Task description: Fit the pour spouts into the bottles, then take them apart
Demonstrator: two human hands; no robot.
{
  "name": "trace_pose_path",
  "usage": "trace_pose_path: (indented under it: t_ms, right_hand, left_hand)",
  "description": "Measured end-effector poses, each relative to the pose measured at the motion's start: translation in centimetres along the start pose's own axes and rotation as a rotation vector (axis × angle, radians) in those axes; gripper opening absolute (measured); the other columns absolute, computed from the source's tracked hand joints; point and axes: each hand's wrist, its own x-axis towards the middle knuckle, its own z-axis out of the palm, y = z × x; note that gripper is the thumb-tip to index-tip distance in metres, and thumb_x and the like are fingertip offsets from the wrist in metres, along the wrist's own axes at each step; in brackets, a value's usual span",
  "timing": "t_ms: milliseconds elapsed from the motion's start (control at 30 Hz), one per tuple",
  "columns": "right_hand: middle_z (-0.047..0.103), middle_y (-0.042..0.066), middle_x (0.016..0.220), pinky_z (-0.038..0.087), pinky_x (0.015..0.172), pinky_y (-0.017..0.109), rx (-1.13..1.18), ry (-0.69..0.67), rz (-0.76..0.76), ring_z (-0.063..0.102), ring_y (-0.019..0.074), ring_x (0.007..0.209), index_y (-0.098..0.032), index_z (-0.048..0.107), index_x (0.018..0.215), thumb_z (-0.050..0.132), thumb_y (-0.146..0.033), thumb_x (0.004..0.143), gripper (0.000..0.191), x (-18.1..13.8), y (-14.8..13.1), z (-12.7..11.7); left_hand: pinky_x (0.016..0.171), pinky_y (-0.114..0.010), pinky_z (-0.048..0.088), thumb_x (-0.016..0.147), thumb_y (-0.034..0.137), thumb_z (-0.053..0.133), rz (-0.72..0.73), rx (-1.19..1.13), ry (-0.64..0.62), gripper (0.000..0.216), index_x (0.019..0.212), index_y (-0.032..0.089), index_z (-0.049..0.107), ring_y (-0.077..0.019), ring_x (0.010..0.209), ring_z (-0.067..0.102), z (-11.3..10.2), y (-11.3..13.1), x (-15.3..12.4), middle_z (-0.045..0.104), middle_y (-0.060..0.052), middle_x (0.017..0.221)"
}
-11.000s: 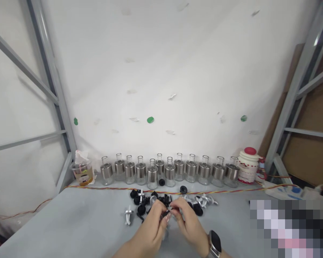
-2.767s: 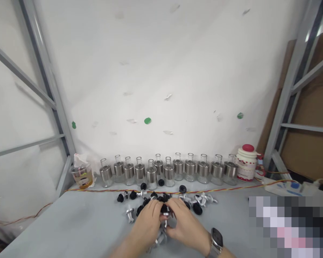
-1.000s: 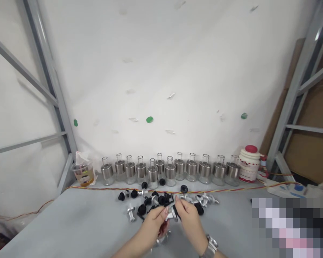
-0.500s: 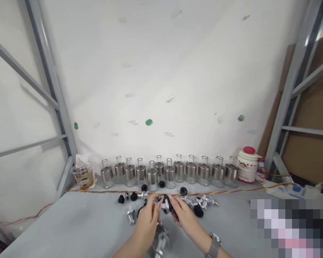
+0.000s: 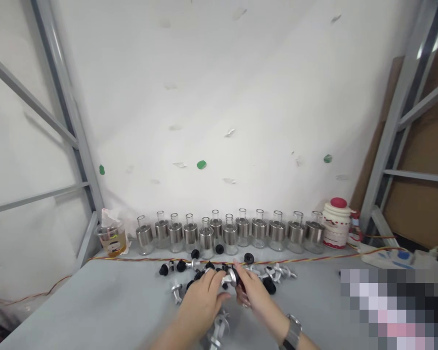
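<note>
My left hand (image 5: 203, 297) and my right hand (image 5: 251, 291) meet over the grey table (image 5: 105, 301), fingers pinched together on a small silver metal fitting (image 5: 230, 277) with a black piece on it. Just beyond them lies a scatter of black caps (image 5: 195, 253) and silver fittings (image 5: 277, 273). Another silver fitting (image 5: 219, 326) lies under my left wrist. A watch (image 5: 292, 330) is on my right wrist.
Several glass bottles with silver collars (image 5: 229, 233) stand in a row along the white wall. A plastic cup of amber liquid (image 5: 111, 238) is at the left, a red-and-white jar (image 5: 336, 222) at the right. A twisted red-yellow cable (image 5: 314, 259) runs along the table; a power strip (image 5: 390, 257) lies right.
My hands have closed in tighter on the fitting and shifted slightly toward me; the left hand now covers more of the parts pile.
</note>
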Motion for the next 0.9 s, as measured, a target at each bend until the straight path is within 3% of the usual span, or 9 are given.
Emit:
trace_pose_path:
  t_ms: [133, 267, 400, 567, 733, 800, 900]
  right_hand:
    - [0.026, -0.013, 0.029, 0.015, 0.030, 0.019, 0.002, -0.008, 0.042, 0.021, 0.0037, 0.024, -0.022, 0.036, 0.052, 0.054, -0.072, 0.054, 0.053, 0.2, 0.0, -0.3]
    - [0.027, -0.013, 0.030, 0.014, 0.030, 0.018, 0.002, -0.007, 0.047, 0.020, 0.0031, 0.025, -0.022, 0.037, 0.054, 0.055, -0.070, 0.055, 0.051, 0.0, -0.1, -0.3]
    - [0.027, -0.013, 0.031, 0.012, 0.031, 0.018, 0.021, -0.033, 0.110, 0.017, 0.0024, 0.025, -0.022, 0.035, 0.052, 0.054, -0.067, 0.060, 0.049, -0.4, -0.4, -0.5]
    - [0.027, -0.013, 0.032, 0.014, 0.034, 0.018, 0.026, -0.119, 0.120, 0.017, 0.0026, 0.028, -0.022, 0.034, 0.051, 0.055, -0.065, 0.060, 0.049, -1.0, -0.6, -0.3]
    - [0.027, -0.011, 0.038, 0.026, 0.040, 0.022, -0.148, -0.079, -0.069, 0.022, 0.0060, 0.034, -0.022, 0.038, 0.056, 0.047, -0.071, 0.062, 0.050, -0.4, 0.3, -0.1]
    - [0.032, -0.008, 0.042, 0.029, 0.044, 0.024, -0.289, -0.044, -0.203, 0.030, 0.0092, 0.040, -0.022, 0.040, 0.056, 0.044, -0.070, 0.066, 0.049, -0.3, 0.5, -0.3]
    - [0.044, -0.003, 0.055, 0.033, 0.054, 0.025, -0.504, -0.034, -0.439, 0.041, 0.0135, 0.054, -0.021, 0.045, 0.062, 0.042, -0.056, 0.078, 0.039, -1.2, 0.1, -0.7]
  left_hand:
    - [0.058, -0.027, 0.047, 0.087, 0.020, 0.036, 0.146, 0.109, 0.049, 0.018, 0.101, 0.017, 0.048, -0.0187, 0.075, 0.059, 0.2, -0.2, 0.1, 0.059, -0.006, 0.083]
    - [0.058, -0.028, 0.048, 0.087, 0.025, 0.038, 0.129, 0.117, 0.063, 0.020, 0.103, 0.016, 0.046, -0.0191, 0.077, 0.059, 0.0, -0.1, 0.1, 0.058, -0.008, 0.088]
    - [0.055, -0.028, 0.047, 0.087, 0.024, 0.039, 0.215, 0.163, 0.024, 0.023, 0.106, 0.015, 0.046, -0.0190, 0.073, 0.058, -0.4, -0.3, 0.1, 0.058, -0.007, 0.085]
    - [0.055, -0.027, 0.044, 0.085, 0.012, 0.036, 0.236, 0.187, 0.168, 0.023, 0.105, 0.011, 0.048, -0.0192, 0.072, 0.058, 0.6, -0.5, -0.3, 0.060, -0.009, 0.083]
    - [0.053, -0.026, 0.042, 0.088, 0.020, 0.028, 0.029, -0.087, 0.210, 0.029, 0.084, 0.015, 0.056, -0.0166, 0.061, 0.056, 1.3, 0.1, -0.3, 0.059, -0.006, 0.072]
    - [0.055, -0.025, 0.042, 0.089, 0.029, 0.027, -0.162, -0.344, 0.166, 0.035, 0.072, 0.016, 0.055, -0.0153, 0.061, 0.055, 1.2, 0.3, 0.0, 0.057, -0.005, 0.067]
    - [0.039, -0.020, 0.034, 0.084, 0.048, 0.032, -0.515, -0.861, -0.012, 0.043, 0.059, 0.017, 0.047, -0.0102, 0.040, 0.045, 0.8, 0.4, 0.6, 0.045, 0.003, 0.047]
